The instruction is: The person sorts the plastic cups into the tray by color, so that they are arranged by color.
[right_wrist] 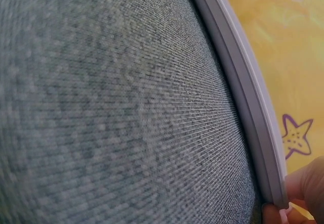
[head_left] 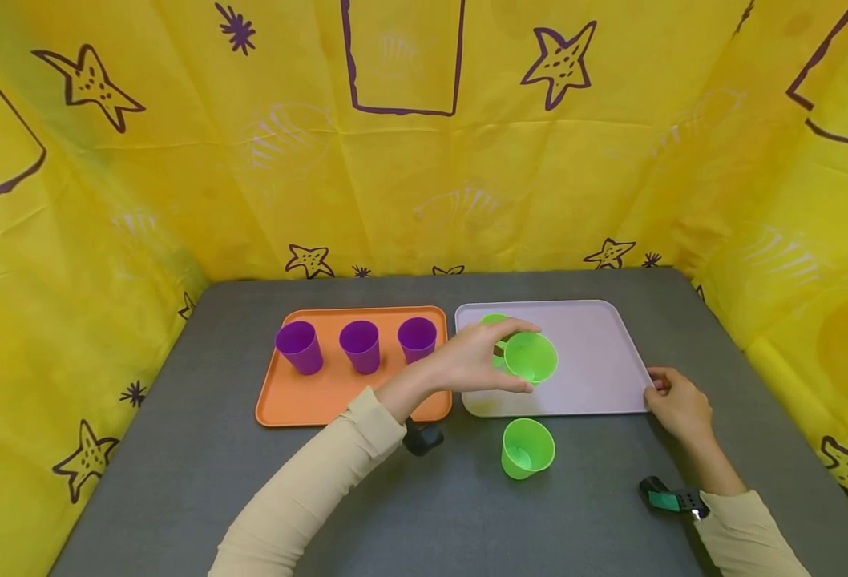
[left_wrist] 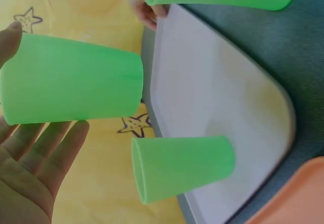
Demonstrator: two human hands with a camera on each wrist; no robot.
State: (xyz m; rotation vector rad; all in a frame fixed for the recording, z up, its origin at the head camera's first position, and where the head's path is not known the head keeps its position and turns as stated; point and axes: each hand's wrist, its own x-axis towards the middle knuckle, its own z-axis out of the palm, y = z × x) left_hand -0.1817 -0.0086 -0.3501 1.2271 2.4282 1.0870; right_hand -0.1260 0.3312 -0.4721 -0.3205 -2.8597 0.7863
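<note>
My left hand [head_left: 467, 358] grips a green plastic cup [head_left: 537, 362] by its sides, above the left part of the pale lilac tray [head_left: 597, 365]. In the left wrist view the held cup [left_wrist: 76, 80] is clear of the tray, thumb on one side and fingers on the other. Another green cup [left_wrist: 187, 161] stands on the tray, mostly hidden behind my left hand in the head view. A third green cup [head_left: 528, 450] stands on the table in front of the tray. At the tray's front right corner, my right hand [head_left: 680, 405] pinches the rim [right_wrist: 271, 158].
Left of the lilac tray lies an orange tray [head_left: 294, 409] bearing three purple cups; the rightmost purple cup [head_left: 417, 338] is partly covered by my left forearm. The grey table [head_left: 200, 457] is enclosed at the back and sides by a yellow patterned cloth [head_left: 395, 192].
</note>
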